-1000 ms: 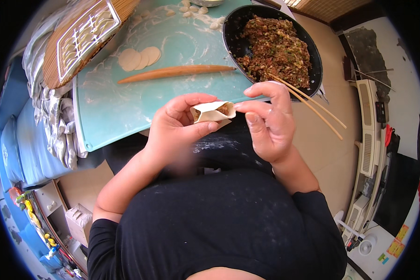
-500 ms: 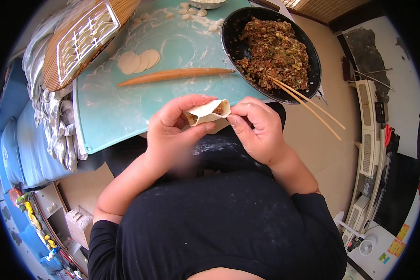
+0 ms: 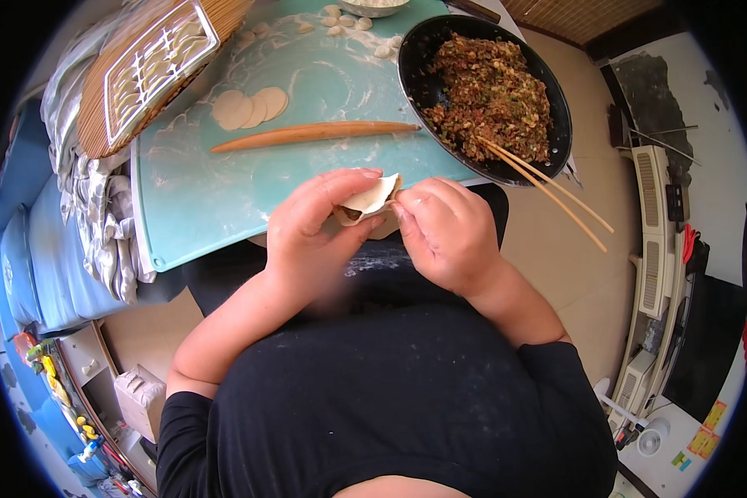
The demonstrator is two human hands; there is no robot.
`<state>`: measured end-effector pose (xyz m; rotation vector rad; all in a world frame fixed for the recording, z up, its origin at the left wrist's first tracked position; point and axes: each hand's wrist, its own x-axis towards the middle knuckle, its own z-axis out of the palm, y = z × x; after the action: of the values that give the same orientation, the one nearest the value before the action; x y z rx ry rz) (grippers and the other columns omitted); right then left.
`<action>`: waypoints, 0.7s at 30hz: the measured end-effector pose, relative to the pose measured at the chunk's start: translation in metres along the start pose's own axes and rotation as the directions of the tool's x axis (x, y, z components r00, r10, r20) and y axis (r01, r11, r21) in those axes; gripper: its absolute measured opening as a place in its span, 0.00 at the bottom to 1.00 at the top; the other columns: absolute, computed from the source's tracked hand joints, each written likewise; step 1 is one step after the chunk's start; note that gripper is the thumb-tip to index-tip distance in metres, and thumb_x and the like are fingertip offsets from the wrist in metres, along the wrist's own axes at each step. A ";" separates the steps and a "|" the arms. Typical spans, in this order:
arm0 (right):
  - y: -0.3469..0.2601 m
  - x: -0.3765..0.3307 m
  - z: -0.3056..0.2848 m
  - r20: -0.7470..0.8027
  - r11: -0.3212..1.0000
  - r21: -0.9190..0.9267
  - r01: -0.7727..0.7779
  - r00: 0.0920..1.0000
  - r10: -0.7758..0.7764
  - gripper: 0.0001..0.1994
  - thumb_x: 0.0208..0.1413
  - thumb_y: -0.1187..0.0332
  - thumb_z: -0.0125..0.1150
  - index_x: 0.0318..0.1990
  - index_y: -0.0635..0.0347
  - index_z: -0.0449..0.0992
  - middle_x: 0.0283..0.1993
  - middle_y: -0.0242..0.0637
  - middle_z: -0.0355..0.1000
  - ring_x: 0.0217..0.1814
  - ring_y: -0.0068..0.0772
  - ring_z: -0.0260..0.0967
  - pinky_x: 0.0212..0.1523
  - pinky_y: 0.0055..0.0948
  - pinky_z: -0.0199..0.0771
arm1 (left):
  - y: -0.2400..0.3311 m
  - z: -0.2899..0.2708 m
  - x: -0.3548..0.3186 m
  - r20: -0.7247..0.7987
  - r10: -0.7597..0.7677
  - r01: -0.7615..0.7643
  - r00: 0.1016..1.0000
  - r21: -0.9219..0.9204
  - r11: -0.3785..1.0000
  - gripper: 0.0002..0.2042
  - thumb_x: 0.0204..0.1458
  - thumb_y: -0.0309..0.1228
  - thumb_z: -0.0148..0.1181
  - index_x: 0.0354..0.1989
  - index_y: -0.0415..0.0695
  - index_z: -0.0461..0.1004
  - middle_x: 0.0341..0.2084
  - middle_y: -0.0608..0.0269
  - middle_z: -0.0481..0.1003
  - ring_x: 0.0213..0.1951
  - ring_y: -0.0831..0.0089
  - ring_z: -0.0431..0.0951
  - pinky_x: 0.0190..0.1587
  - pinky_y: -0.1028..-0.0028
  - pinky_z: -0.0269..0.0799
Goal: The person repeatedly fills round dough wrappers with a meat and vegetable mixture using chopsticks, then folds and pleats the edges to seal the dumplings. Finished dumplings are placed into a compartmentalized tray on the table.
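A half-folded dumpling (image 3: 370, 199) with brown filling showing at its ends is up between both hands, just off the near edge of the mat. My left hand (image 3: 315, 217) is closed round its left side, thumb below and fingers above. The fingertips of my right hand (image 3: 444, 228) pinch the wrapper's right end. Beyond them a wooden rolling pin (image 3: 315, 134) lies on the floured teal mat (image 3: 183, 212), with a few round wrappers (image 3: 251, 109) behind it. To the right, a black pan (image 3: 419, 79) holds minced filling (image 3: 494, 95).
A pair of chopsticks (image 3: 548, 193) rests in the pan and sticks out over its near right rim. At the back left, a white tray (image 3: 159, 70) of dumplings lies on a woven mat (image 3: 100, 104). Small dough pieces (image 3: 340, 21) sit near a bowl (image 3: 375, 7) at the back.
My right hand has moved slightly left and its fingers have closed in on the wrapper's right end. The dumpling's right opening has narrowed and its edge tilts up.
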<state>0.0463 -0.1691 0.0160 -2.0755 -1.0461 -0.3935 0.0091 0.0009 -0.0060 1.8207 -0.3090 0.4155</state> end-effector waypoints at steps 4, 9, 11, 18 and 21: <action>0.017 0.000 -0.012 0.097 0.931 0.328 -0.160 0.986 0.135 0.07 0.44 0.72 0.62 0.30 0.63 0.70 0.24 0.38 0.67 0.23 0.37 0.65 0.23 0.27 0.66 | 0.008 0.000 -0.004 0.094 -0.312 0.317 0.946 -0.480 0.818 0.19 0.41 0.13 0.59 0.44 0.37 0.69 0.44 0.57 0.71 0.46 0.71 0.72 0.48 0.74 0.68; 0.012 0.005 -0.011 0.156 0.797 0.460 -0.392 0.919 0.361 0.07 0.47 0.80 0.57 0.35 0.65 0.74 0.35 0.35 0.69 0.31 0.21 0.66 0.31 0.17 0.66 | 0.005 0.001 -0.005 0.116 -0.301 0.316 0.946 -0.530 0.787 0.18 0.43 0.13 0.57 0.45 0.37 0.69 0.45 0.59 0.71 0.46 0.74 0.71 0.49 0.76 0.68; 0.015 0.004 -0.009 0.139 0.825 0.445 -0.349 0.937 0.322 0.05 0.47 0.78 0.58 0.34 0.64 0.73 0.33 0.35 0.69 0.29 0.21 0.65 0.28 0.18 0.66 | 0.005 0.002 -0.004 0.108 -0.300 0.312 0.948 -0.505 0.805 0.18 0.43 0.13 0.58 0.44 0.37 0.69 0.44 0.60 0.71 0.46 0.74 0.71 0.48 0.76 0.68; -0.005 0.004 0.001 0.010 0.814 0.474 -0.335 0.927 0.375 0.04 0.47 0.75 0.60 0.31 0.63 0.73 0.32 0.33 0.68 0.28 0.20 0.64 0.24 0.17 0.64 | 0.009 0.002 -0.003 0.055 -0.359 0.345 0.932 -0.442 0.828 0.17 0.43 0.15 0.59 0.45 0.36 0.70 0.41 0.62 0.73 0.43 0.77 0.73 0.46 0.78 0.69; -0.008 0.005 0.006 -0.086 0.907 0.351 -0.231 0.957 0.277 0.08 0.41 0.76 0.64 0.31 0.62 0.72 0.32 0.36 0.68 0.30 0.30 0.65 0.28 0.23 0.65 | 0.007 0.003 -0.003 0.005 -0.340 0.313 0.940 -0.404 0.860 0.17 0.44 0.16 0.59 0.45 0.36 0.70 0.40 0.62 0.73 0.42 0.77 0.73 0.45 0.78 0.70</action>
<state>0.0424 -0.1588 0.0188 -1.8162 -0.6937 -0.2000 0.0037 -0.0041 -0.0026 1.4161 -0.0272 0.1557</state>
